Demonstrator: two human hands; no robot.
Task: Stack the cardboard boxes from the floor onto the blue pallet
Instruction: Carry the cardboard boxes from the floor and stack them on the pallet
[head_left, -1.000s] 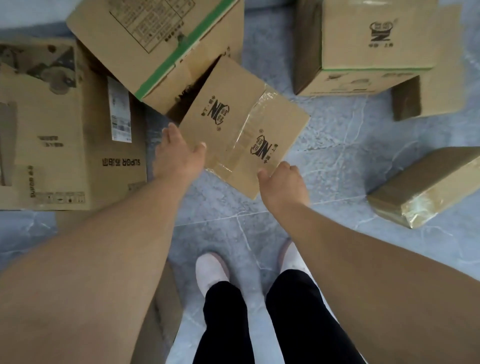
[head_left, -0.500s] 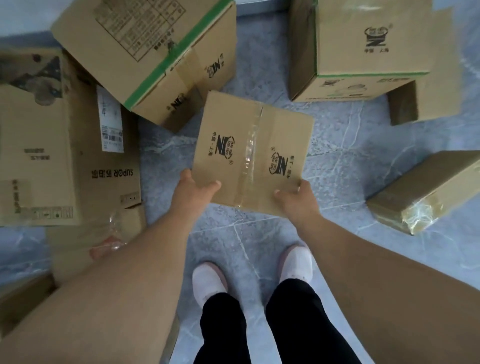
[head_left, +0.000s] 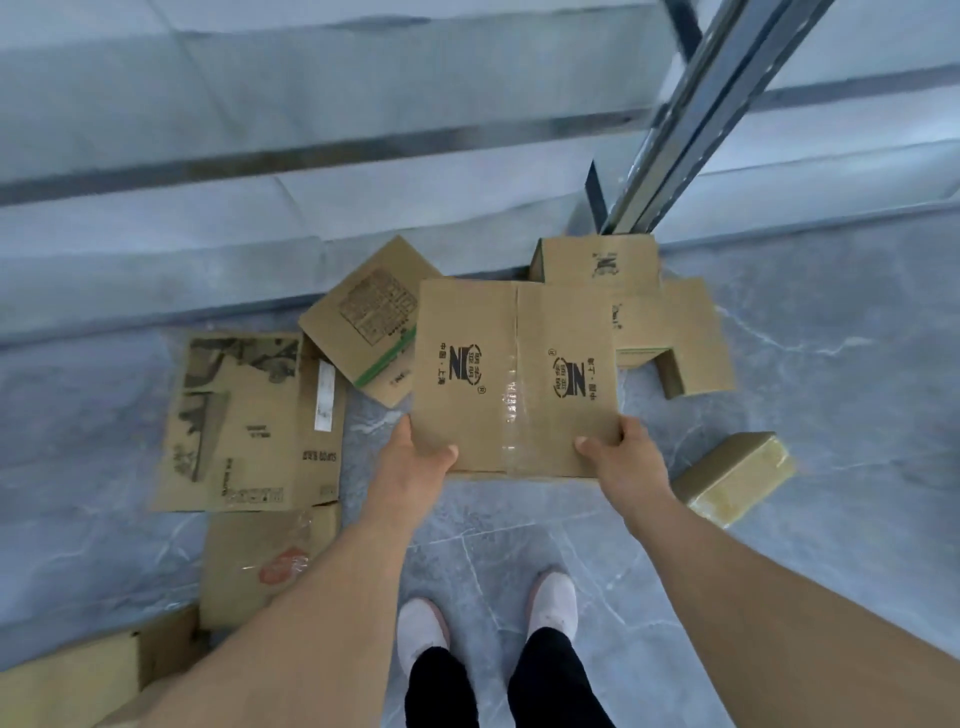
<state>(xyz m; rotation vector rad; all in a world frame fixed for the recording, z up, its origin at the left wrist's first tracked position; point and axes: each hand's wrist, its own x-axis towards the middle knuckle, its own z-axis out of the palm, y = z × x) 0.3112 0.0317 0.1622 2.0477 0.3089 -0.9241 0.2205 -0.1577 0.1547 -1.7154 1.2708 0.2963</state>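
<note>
I hold a taped cardboard box (head_left: 514, 374) with two printed logos on its top, lifted off the floor in front of me. My left hand (head_left: 415, 454) grips its near left corner, thumb on top. My right hand (head_left: 621, 452) grips its near right corner the same way. Other cardboard boxes lie on the grey floor behind and beside it: a large flat one (head_left: 244, 421) at the left, a green-taped one (head_left: 363, 312) tilted behind, and a logo box (head_left: 602, 260) at the back right. No blue pallet is in view.
A small box wrapped in tape (head_left: 737, 475) lies on the floor at the right. More cardboard (head_left: 260, 566) sits near my left foot, and another box (head_left: 67, 680) at the bottom left. A metal post (head_left: 691, 104) rises at the back right before pale wall panels.
The box has come up off the floor in both hands and now sits level. My view has tilted up, so the wall and the metal post have come into sight.
</note>
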